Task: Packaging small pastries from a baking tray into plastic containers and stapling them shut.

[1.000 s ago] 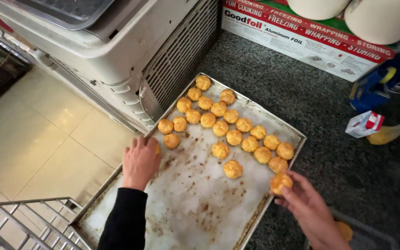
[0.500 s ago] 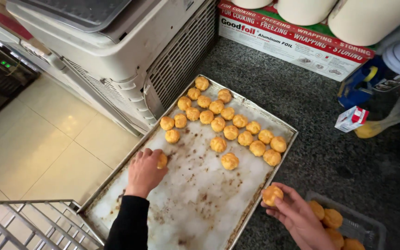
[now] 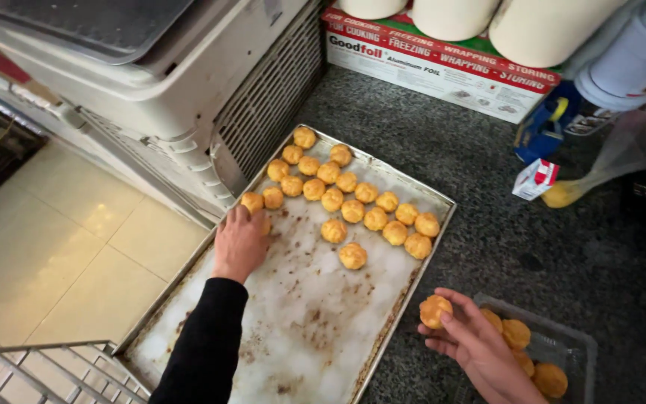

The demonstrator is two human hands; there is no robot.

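- Since a moment ago, my right hand (image 3: 466,346) has carried its golden pastry puff (image 3: 435,310) off the baking tray (image 3: 315,352) and now holds it over the dark speckled counter (image 3: 487,187), just beside the tray's right rim.
- That puff is pinched between my right thumb and fingertips, palm turned up, close to the clear plastic container (image 3: 562,344).
- A few more puffs (image 3: 517,334) already lie in that container, which sits on the counter at the tray's lower right corner.
- My left hand (image 3: 239,243), in a black sleeve (image 3: 203,344), has slid up the tray's left side and rests palm down there, fingers curled over a puff (image 3: 253,202) at the near end of the cluster; I cannot tell whether it truly grips it.
- On the tray, the remaining puffs (image 3: 353,213) sit bunched in its far half, touching one another in rough rows.
- Nearer me, the tray's lining is bare, stained with brown baking marks.
- Behind the tray stands a white appliance (image 3: 188,97) with a vented side.
- Further back on the counter lie a long red and white foil box (image 3: 443,71), white tubs (image 3: 547,30) and a small red and white carton (image 3: 536,179).
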